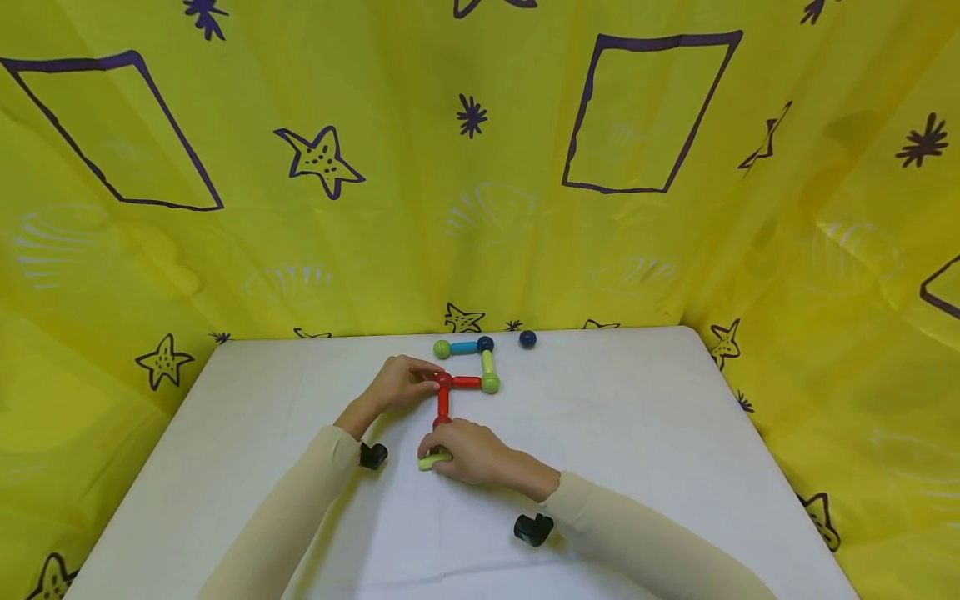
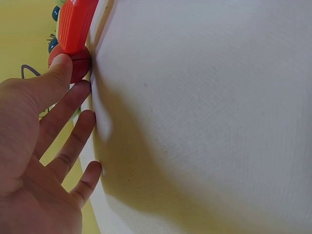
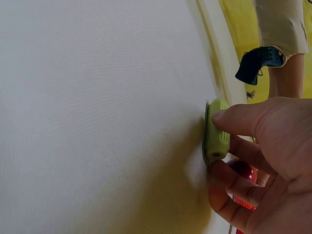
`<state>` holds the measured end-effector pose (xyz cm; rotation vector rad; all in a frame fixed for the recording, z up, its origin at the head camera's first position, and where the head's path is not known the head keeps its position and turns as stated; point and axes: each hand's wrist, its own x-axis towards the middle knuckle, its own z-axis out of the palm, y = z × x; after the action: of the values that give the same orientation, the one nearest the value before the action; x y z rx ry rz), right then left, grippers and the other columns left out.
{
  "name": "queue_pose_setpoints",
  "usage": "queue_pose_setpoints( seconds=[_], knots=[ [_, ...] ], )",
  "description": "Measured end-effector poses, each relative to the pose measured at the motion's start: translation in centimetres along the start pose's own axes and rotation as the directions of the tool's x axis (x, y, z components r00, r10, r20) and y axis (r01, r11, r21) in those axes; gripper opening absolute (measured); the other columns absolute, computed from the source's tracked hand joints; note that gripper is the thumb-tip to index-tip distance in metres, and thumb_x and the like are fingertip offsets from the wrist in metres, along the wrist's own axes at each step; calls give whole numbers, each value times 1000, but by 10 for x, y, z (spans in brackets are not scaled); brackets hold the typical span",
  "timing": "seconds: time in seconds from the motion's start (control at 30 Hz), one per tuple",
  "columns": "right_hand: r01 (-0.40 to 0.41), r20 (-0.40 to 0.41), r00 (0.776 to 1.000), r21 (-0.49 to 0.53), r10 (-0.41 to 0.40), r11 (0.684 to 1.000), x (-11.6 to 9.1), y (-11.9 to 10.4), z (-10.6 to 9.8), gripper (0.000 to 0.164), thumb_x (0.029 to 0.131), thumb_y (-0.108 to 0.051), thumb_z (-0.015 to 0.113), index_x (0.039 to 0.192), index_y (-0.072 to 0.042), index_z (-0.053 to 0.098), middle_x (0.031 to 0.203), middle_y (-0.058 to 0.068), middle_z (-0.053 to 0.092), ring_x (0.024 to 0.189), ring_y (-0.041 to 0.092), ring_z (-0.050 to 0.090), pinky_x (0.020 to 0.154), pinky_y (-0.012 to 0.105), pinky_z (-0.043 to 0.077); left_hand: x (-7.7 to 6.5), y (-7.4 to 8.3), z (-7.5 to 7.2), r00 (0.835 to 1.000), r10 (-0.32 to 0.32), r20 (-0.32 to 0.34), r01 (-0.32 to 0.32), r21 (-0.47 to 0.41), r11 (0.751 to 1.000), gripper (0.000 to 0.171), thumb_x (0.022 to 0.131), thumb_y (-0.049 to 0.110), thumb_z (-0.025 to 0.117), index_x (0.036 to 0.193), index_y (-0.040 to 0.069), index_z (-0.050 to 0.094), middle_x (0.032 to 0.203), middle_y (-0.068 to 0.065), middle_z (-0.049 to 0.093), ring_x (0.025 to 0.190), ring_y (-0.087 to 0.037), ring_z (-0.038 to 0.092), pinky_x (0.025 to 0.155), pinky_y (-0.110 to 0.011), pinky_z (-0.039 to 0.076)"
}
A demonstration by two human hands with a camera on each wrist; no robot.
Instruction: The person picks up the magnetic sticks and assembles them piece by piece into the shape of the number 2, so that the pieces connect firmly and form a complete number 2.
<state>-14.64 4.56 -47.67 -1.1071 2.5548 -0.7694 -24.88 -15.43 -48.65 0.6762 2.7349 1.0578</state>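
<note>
At the near end of a chain of magnetic building pieces, my right hand [image 1: 472, 451] holds a light green rod [image 3: 218, 134] between thumb and fingers, low over the white table. A red ball [image 1: 441, 422] lies right beside these fingers, partly hidden by them. My left hand [image 1: 399, 384] pinches another red ball [image 2: 80, 64] with thumb and index finger; its other fingers spread loosely against the tabletop. One red rod [image 1: 443, 402] runs between the two red balls. A second red rod [image 1: 467, 382] leads right from the left hand's ball to a green ball [image 1: 491, 382].
Farther along, a light green rod [image 1: 488, 362] joins that ball to a dark blue ball [image 1: 485, 343]. From there a blue rod [image 1: 463, 347] reaches a green ball [image 1: 442, 349]. A loose dark blue ball [image 1: 528, 339] sits near the table's back edge, before a yellow curtain [image 1: 405, 250].
</note>
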Motion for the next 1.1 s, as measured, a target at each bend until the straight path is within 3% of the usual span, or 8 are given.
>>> queue_pose_setpoints(
  seconds=[0.3, 0.5, 0.77, 1.1],
  knots=[
    [17, -2, 1000, 43, -17, 999, 0, 1, 1, 15, 93, -17, 77, 108, -19, 79, 95, -13, 71, 85, 5, 59, 86, 25, 49, 1, -1, 0, 1000, 8, -11, -8, 20, 1000, 27, 93, 19, 78, 118, 10, 78, 94, -1, 76, 87, -19, 67, 83, -36, 55],
    [18, 13, 1000, 30, -18, 999, -1, 0, -1, 17, 92, -15, 78, 109, -20, 78, 95, -13, 70, 84, 5, 58, 84, 24, 48, 1, -2, 1, 999, 30, -18, -29, 27, 999, 27, 93, 19, 78, 118, 10, 78, 94, -1, 76, 88, -19, 67, 84, -38, 55],
    [37, 51, 998, 10, -37, 999, -2, 0, -5, 24, 92, -7, 73, 112, -19, 78, 94, -13, 70, 85, 4, 59, 84, 23, 47, 1, -1, 1, 1000, 14, -14, -13, 24, 1000, 28, 93, 19, 78, 119, 10, 78, 95, -1, 76, 89, -20, 66, 84, -37, 54],
    [46, 48, 997, 139, -53, 989, -9, 13, -19, 24, 94, -7, 73, 113, -21, 76, 97, -11, 70, 79, 6, 57, 74, 19, 48, 0, -2, 2, 999, 29, -18, -29, 20, 999, 25, 93, 17, 78, 117, 10, 79, 93, 0, 76, 87, -19, 68, 84, -39, 55]
  ],
)
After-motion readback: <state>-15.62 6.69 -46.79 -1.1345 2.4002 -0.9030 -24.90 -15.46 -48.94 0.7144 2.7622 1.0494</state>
